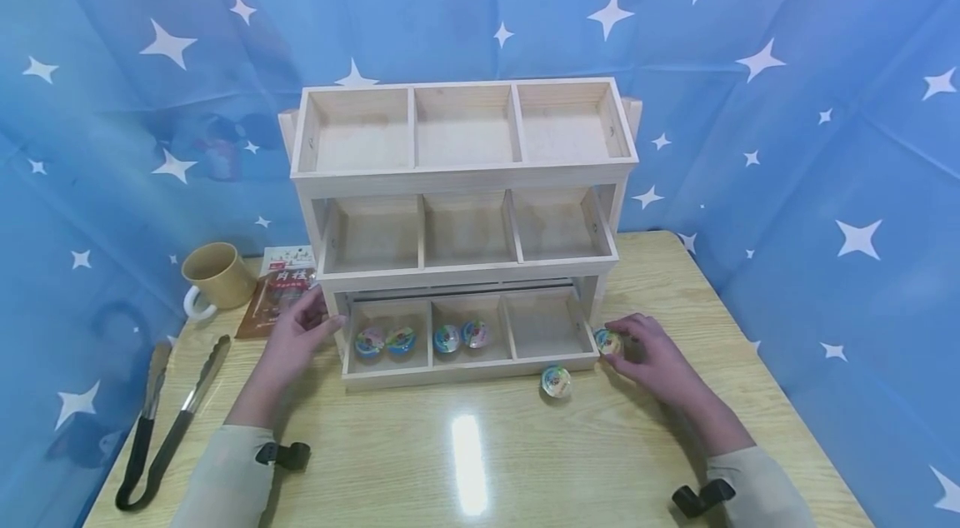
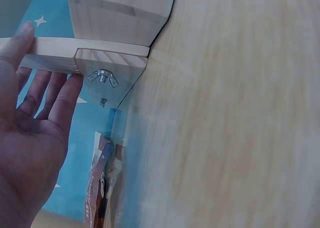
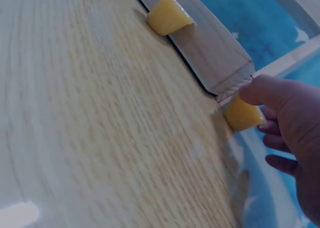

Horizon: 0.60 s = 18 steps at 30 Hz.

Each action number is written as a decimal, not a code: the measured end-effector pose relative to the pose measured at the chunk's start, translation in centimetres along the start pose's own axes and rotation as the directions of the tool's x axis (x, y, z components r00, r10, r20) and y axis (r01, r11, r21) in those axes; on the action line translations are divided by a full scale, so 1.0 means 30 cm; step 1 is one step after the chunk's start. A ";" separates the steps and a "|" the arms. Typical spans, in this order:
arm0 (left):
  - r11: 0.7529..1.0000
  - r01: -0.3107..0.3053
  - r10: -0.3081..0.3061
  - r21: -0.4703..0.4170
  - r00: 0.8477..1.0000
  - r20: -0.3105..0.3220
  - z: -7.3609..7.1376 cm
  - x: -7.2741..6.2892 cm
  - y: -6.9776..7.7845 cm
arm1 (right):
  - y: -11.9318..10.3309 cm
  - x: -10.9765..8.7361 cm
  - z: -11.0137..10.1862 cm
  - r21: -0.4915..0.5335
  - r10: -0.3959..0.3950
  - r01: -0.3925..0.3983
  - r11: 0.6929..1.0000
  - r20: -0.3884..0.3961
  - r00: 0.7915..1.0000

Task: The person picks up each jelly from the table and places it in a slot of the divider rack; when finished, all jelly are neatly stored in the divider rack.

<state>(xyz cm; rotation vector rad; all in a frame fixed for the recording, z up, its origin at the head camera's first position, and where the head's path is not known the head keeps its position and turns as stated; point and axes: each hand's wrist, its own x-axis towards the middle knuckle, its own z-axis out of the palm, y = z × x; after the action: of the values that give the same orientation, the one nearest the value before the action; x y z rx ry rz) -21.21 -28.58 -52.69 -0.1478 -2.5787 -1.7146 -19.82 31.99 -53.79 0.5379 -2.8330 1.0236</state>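
A three-tier wooden rack [image 1: 465,178] stands at the back of the table, each tier split into three compartments. In the bottom tier, two small jelly cups [image 1: 401,340] sit in the left compartment and two more jelly cups [image 1: 447,338] in the middle one. My left hand [image 1: 296,336] holds the rack's left side post [image 2: 55,53] between thumb and fingers. Beside the rack's lower right corner, my right hand [image 1: 648,353] pinches a yellow jelly cup [image 3: 242,114] on the table. Another jelly cup [image 1: 556,381] stands before the rack's front edge.
At the left are a tan mug [image 1: 219,274] with a white handle, printed packets [image 1: 273,299] and black-handled tongs [image 1: 172,428]. A blue star-patterned curtain [image 1: 750,120] surrounds the table [image 1: 375,453] at the back and sides.
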 end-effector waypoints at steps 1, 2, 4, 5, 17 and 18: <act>1.000 -0.001 0.001 0.002 1.000 0.000 0.000 0.000 -0.001 | 0.001 0.001 0.001 -0.011 -0.003 0.003 1.000 -0.002 1.000; 1.000 -0.002 0.002 0.002 1.000 0.001 0.000 0.001 -0.001 | 0.000 0.002 0.003 -0.020 -0.005 0.005 1.000 -0.007 1.000; 1.000 -0.004 0.004 -0.001 1.000 0.003 0.000 0.001 -0.003 | -0.002 0.003 0.003 -0.039 -0.010 0.009 0.999 -0.024 1.000; 1.000 -0.005 0.005 -0.005 1.000 0.003 0.000 0.001 -0.003 | -0.003 0.003 0.003 -0.045 -0.011 0.009 0.999 -0.035 0.999; 0.999 -0.026 0.026 -0.027 1.000 0.006 0.000 0.005 -0.009 | -0.065 0.005 -0.027 -0.062 -0.090 0.079 0.995 -0.193 0.977; 0.999 -0.026 0.026 -0.029 1.000 0.005 0.000 0.004 -0.009 | -0.077 0.008 -0.027 -0.059 -0.106 0.096 0.994 -0.200 0.974</act>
<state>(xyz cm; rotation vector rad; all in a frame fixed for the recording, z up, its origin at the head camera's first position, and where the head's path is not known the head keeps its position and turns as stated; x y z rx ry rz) -21.35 -28.68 -52.92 -0.1865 -2.5451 -1.7456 -19.27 30.79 -51.71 0.5340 -2.6168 0.9310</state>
